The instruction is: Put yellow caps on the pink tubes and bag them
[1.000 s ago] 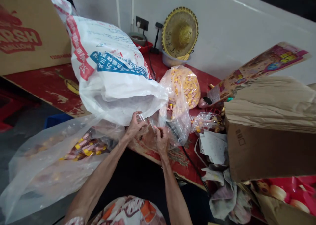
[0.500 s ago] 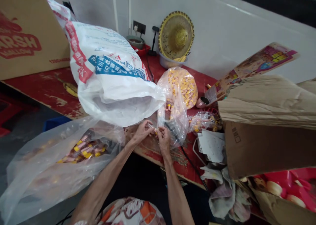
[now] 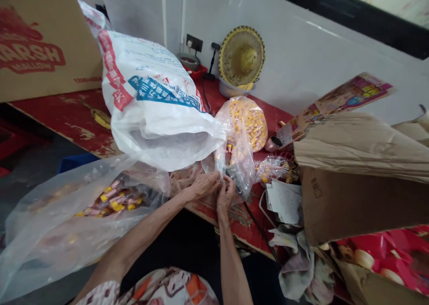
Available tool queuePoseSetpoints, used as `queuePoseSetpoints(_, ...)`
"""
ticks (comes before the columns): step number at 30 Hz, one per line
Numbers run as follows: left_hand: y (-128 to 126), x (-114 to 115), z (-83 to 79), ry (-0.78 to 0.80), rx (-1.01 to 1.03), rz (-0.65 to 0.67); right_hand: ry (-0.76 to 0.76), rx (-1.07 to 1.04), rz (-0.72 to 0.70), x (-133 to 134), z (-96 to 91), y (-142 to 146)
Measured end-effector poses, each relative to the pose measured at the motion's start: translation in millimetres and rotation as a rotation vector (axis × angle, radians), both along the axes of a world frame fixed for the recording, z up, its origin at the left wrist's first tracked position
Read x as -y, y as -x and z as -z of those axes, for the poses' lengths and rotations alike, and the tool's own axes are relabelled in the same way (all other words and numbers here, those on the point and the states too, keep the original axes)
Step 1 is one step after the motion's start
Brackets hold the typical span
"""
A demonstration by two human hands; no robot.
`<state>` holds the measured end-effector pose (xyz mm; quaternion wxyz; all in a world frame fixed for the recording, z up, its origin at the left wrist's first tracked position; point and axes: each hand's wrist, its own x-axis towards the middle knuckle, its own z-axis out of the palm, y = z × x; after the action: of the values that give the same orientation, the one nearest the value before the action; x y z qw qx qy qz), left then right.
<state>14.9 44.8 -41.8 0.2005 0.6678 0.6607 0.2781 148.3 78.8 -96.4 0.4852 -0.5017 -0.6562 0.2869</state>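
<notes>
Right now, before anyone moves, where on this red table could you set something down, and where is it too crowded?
Left, red tabletop shows between the carton and white sack, around a yellow item. A smaller patch lies below the clear bag, beside the black cable. The brown box and papers crowd the right.

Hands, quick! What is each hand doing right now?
Left hand: closed, holding the neck of the clear plastic bag.
Right hand: closed, holding the same bag.

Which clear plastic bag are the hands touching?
The bulging bag of yellow pieces beside the white sack: the left hand and right hand pinch its plastic; the others aren't held.
</notes>
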Motion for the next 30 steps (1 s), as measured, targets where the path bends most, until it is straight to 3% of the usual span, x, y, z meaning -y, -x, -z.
queuePoseSetpoints(6, 24, 18, -3.5, -0.09, -0.076, -0.428, 0.038, 0.032, -0.026, 0, 3.8, -1)
queuePoseSetpoints(11, 27, 17, 0.5, 0.006, -0.15, -0.304, 0.007, 0.064, -0.038, 0, 5.0, 0)
queuePoseSetpoints(18, 31, 11, -9.3, 0.072, -0.106, -0.345, -0.042, 0.065, -0.04, -1, 5.9, 1)
queuePoseSetpoints(24, 33, 9, -14.9, 0.137, -0.183, -0.354, -0.063, 0.078, -0.064, -2, 9.7, -1)
queuePoseSetpoints(30, 30, 0, -14.0, 0.108, -0.185, -0.277, -0.104, 0.067, -0.053, -2, 8.9, -1)
